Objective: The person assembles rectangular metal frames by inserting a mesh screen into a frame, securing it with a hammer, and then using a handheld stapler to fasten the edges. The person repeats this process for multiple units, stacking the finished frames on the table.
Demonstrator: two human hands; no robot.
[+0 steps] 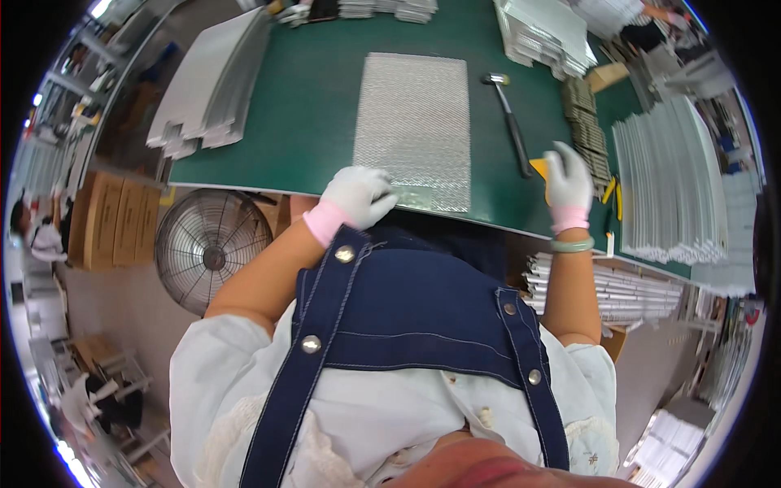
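Observation:
A silver metal mesh panel (413,122) lies flat on the green table (309,106), its near edge close to the table's front edge. My left hand (358,198), in a white glove with a pink cuff, is at the panel's near left corner; its fingers bend over the corner and the thumb lies nearer me. My right hand (569,183), gloved alike, hovers at the right front of the table. A flat yellow scraper-like piece (539,168) sticks out between its thumb and fingers, most of it hidden. A hammer (512,122) with a black handle lies between the panel and my right hand.
Stacked metal panels stand at the table's left (215,77) and far right (667,179). Beyond my right hand are a row of grey-green blocks (582,122) and a yellow-handled tool (618,199). A caged fan (213,252) and cartons (114,220) stand left, below table height.

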